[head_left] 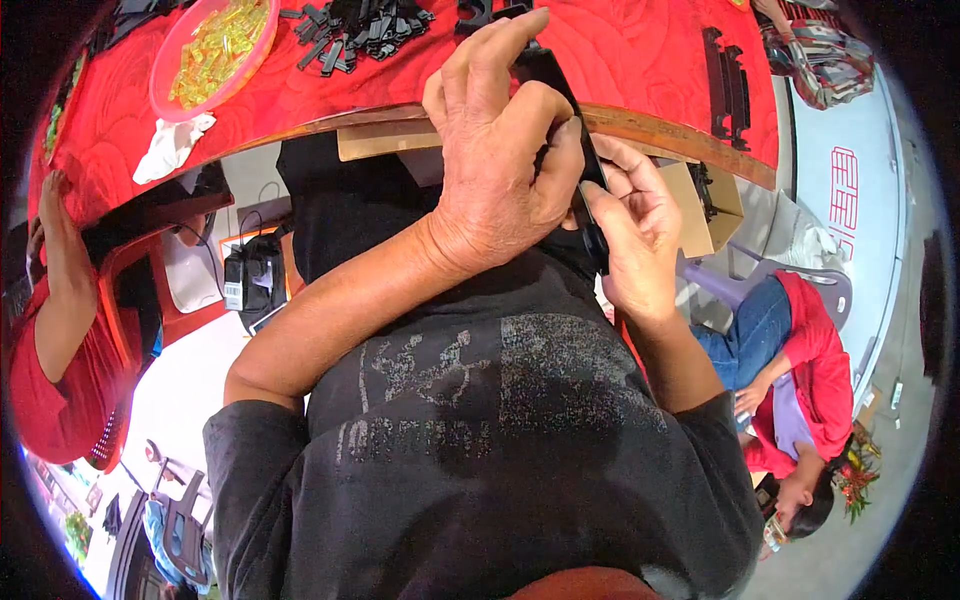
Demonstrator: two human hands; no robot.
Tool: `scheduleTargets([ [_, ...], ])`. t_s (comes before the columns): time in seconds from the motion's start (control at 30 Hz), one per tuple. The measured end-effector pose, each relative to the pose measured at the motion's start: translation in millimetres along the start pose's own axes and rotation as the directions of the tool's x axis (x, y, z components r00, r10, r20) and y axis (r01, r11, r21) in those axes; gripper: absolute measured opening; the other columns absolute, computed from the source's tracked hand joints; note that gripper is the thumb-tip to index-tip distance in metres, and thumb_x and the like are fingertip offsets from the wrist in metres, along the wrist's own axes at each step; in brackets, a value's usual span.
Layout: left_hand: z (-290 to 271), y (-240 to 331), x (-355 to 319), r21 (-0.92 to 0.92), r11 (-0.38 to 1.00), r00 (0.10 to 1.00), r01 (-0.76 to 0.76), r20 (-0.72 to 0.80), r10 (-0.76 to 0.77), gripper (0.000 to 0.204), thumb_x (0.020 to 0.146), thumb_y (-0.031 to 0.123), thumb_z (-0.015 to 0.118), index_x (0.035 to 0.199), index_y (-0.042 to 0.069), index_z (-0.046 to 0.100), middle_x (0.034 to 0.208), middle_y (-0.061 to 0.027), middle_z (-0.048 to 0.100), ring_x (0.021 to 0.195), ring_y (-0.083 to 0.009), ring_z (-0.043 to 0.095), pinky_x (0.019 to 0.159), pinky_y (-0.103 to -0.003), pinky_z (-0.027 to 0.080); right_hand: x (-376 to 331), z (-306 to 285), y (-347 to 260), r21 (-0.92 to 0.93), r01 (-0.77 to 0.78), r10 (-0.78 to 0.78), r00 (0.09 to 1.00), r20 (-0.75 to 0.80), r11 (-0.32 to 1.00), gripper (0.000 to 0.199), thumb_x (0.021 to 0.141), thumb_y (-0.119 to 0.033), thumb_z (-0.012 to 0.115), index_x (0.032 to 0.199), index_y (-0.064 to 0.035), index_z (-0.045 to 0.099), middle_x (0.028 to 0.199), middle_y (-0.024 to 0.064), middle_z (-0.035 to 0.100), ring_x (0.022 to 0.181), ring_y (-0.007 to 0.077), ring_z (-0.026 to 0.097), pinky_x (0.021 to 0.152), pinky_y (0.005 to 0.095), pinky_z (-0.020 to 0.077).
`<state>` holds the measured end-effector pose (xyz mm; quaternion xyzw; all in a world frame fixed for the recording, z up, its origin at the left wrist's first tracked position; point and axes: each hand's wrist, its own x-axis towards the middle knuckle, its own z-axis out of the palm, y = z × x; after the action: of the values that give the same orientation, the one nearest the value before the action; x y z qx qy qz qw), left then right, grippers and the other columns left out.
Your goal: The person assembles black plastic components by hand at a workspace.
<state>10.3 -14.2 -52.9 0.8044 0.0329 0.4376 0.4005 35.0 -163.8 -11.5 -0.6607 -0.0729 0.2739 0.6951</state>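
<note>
Both hands are raised in front of my chest by the table's near edge, on a long, narrow black plastic-looking part (548, 75) held at a slant. My left hand (505, 150) reaches across it, with thumb and bent forefinger closed against the part and the other fingers pointing away. Lower down, my right hand (635, 225) grips the part's near end, its thumb along the side and its fingers curled. My hands cover much of the part, so its exact kind cannot be told.
On the red-covered table (640, 60) are a pink basin (158, 80) of clear yellow pieces, a pile of small black parts (370, 35), a white cloth (172, 148) and long black parts (727, 90). A cardboard box (685, 215) stands below. People sit at left and right.
</note>
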Motion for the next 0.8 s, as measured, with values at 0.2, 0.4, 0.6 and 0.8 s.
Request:
scheduleTargets([
  [0.2,-4.3,-0.9,2.8,0.020,1.000,1.000,-0.018,-0.017,0.018,0.015,0.070,0.009,0.070,0.083,0.010,0.061,0.140,-0.0187,0.050,0.130,-0.0381,0.043,0.103,-0.049,0.028,1.7,3.8,4.2,-0.048,0.037,-0.040,0.997,-0.059,0.998,0.028,0.095,0.007,0.053,0.122,0.0029,0.050,0.109,0.0131,0.068,0.086,0.0161,0.070,0.071,0.0262,0.0562],
  [0.4,-14.8,1.1,10.9,0.003,0.998,0.997,-0.061,0.051,0.061,0.016,0.069,0.012,0.071,0.082,0.009,0.061,0.136,-0.0167,0.053,0.129,-0.0373,0.045,0.102,-0.049,0.027,1.5,-4.1,5.6,-0.144,0.093,-0.098,0.995,-0.029,0.985,0.023,0.096,0.006,0.053,0.118,0.0021,0.053,0.105,0.0129,0.069,0.085,0.0165,0.070,0.070,0.0266,0.0568],
  [0.6,-15.8,-0.8,12.4,-0.009,0.994,0.992,-0.110,0.053,0.110,0.017,0.069,0.013,0.072,0.081,0.008,0.061,0.133,-0.0152,0.055,0.128,-0.0354,0.045,0.101,-0.051,0.027,1.5,1.6,2.9,-0.183,0.109,-0.121,0.991,-0.053,0.977,0.020,0.096,0.006,0.053,0.116,0.0018,0.053,0.101,0.0120,0.070,0.082,0.0158,0.071,0.070,0.0259,0.0565],
  [0.8,-22.6,8.3,13.6,-0.001,0.988,0.984,-0.155,0.087,0.155,0.016,0.069,0.014,0.072,0.078,0.007,0.060,0.133,-0.0137,0.055,0.126,-0.0341,0.047,0.100,-0.052,0.027,-0.6,-1.5,5.0,-0.259,0.161,-0.177,0.983,-0.041,0.952,0.020,0.095,0.006,0.055,0.114,0.0015,0.052,0.097,0.0105,0.069,0.079,0.0131,0.069,0.068,0.0242,0.0547],
])
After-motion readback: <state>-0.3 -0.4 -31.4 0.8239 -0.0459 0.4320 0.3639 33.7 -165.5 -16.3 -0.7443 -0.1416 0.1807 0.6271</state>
